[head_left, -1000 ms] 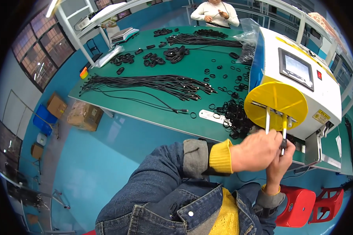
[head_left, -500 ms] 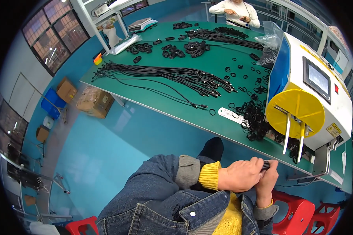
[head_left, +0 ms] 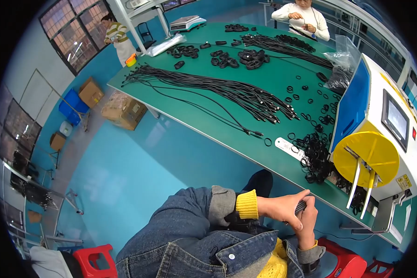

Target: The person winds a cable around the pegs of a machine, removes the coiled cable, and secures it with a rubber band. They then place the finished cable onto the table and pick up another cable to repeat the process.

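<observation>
Left hand [head_left: 282,207] and right hand [head_left: 308,220] have left the winder prongs [head_left: 354,183], ahead-right.
Right clamps coiled black cable [head_left: 301,206]; left's grip unclear. Even pressure should keep loops flush.

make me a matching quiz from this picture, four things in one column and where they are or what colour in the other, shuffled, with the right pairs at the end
1. round disc
2. ribbed dark bundle
3. long black cables
4. flat strip

A. in the right hand, next to the left hand
B. white, beside a heap of black rings
C. yellow, on the front of the white machine
D. laid in a bunch along the green table

Pairs: 1-C, 2-A, 3-D, 4-B
</observation>
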`<state>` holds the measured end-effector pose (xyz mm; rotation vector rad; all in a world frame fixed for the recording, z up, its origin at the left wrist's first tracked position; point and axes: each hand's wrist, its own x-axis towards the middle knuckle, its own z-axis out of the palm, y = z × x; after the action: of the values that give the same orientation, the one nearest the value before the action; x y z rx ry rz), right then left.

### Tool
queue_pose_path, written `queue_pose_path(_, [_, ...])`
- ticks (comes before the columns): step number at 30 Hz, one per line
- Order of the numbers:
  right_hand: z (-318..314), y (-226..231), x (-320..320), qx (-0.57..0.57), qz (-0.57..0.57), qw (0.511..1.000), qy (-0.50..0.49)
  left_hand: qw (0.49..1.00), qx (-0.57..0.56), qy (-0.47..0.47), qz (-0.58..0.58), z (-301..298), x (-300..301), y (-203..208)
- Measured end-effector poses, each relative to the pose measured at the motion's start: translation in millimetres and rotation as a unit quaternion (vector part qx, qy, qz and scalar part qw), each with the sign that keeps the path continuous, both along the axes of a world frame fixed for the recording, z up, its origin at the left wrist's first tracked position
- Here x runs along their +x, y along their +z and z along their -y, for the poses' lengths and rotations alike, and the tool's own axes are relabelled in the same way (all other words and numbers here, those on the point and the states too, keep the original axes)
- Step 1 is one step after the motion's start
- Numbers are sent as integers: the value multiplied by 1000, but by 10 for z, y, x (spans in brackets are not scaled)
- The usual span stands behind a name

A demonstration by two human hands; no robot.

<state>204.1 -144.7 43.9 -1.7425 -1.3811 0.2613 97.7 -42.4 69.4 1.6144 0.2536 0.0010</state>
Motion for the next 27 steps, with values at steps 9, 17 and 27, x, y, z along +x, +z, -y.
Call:
queue_pose_path(9, [97, -215, -1, -46, 19, 998, 33, 985, -51, -23, -160, 24, -29, -78])
queue_pose_path(17, [-64, -185, -9, -73, 233, 966, 84, 935, -157, -121, -296, -192, -93, -175])
queue_pose_path(27, [-180, -270, 93, -72, -97, 991, 56, 932, -225, -118, -257, -364, 8, -353])
